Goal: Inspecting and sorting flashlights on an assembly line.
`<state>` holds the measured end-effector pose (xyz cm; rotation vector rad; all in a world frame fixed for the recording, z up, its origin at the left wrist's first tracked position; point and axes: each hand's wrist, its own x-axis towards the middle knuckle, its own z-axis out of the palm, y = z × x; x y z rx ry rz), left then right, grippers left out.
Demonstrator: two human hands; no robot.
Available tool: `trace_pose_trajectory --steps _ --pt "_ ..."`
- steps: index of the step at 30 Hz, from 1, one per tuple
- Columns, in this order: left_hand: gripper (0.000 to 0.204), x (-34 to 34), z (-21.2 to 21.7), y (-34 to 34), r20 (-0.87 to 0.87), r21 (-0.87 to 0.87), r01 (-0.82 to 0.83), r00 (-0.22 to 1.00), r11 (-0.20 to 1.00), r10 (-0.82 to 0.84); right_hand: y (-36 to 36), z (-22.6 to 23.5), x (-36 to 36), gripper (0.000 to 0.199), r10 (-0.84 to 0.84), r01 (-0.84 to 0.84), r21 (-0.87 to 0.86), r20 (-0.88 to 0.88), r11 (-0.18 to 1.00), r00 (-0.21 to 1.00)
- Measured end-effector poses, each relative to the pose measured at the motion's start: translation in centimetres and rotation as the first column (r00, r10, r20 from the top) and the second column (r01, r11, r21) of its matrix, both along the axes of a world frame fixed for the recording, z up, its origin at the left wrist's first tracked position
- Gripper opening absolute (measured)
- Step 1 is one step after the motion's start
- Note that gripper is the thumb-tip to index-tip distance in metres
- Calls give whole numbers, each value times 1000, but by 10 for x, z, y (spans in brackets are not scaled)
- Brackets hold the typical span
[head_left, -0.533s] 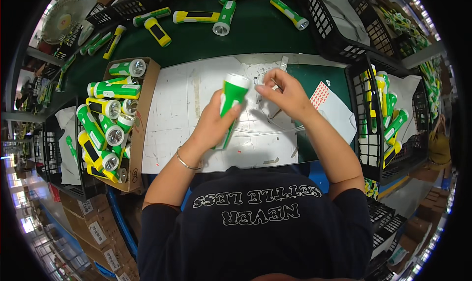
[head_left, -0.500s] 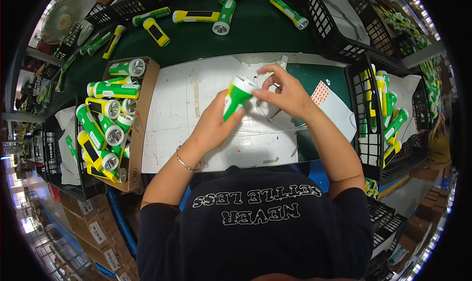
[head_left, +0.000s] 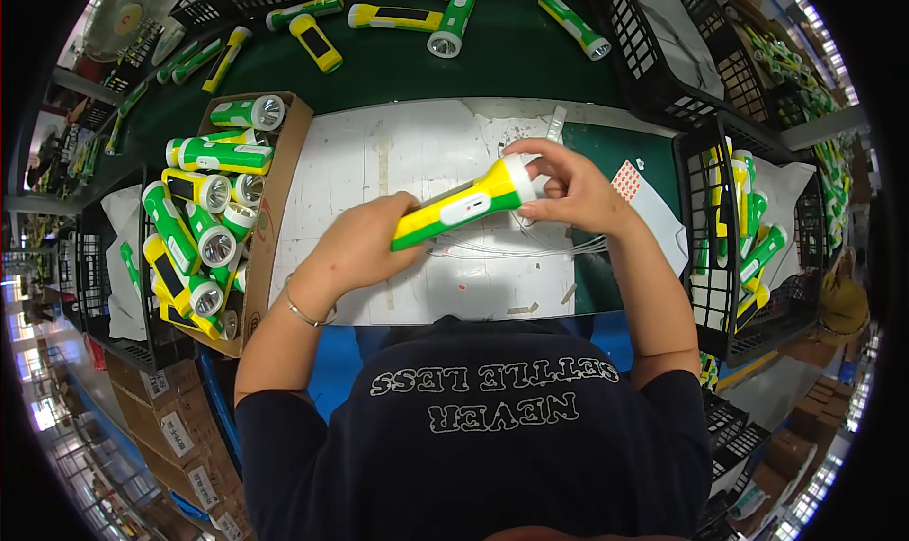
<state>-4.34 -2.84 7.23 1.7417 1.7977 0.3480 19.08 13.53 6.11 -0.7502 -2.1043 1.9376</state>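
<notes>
A green and yellow flashlight point(head_left: 462, 206) lies slantwise in the air above the white work mat, its white-rimmed head to the right and a white panel facing me. My left hand point(head_left: 358, 242) is closed around its tail end. At the head, my right hand point(head_left: 575, 191) grips the rim, thumb below and fingers bent over the front; the lens is turned away from view. Thin white cable point(head_left: 559, 250) runs across the mat beneath my right hand.
Left of the white mat point(head_left: 331, 153) stands a cardboard box point(head_left: 284, 162) heaped with flashlights. A black crate point(head_left: 705, 238) with more flashlights is at the right. A sheet of red stickers point(head_left: 625, 179) lies nearby. Several flashlights lie on the green table point(head_left: 379, 72) behind.
The flashlight has swung from steeply upright to nearly level, head to the right. My left hand has shifted left to its tail, while my right hand has come onto the head rim.
</notes>
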Motion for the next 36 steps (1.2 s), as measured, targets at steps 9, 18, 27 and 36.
trace_pose_trajectory --steps 9,18,27,36 --pt "57 23 -51 25 373 19 -317 882 948 287 0 -67 -54 31 -470 69 754 333 653 817" --pt "57 24 -66 27 457 -2 -443 797 897 394 -13 -65 -41 19 -234 225 -89 -109 970 966" --pt "57 41 -55 34 400 147 -383 866 912 299 -16 -40 -30 16 -232 224 -306 10 925 973" --pt "59 51 -53 28 57 384 -349 933 855 355 -27 -45 -36 15 -324 307 -295 -8 905 946"
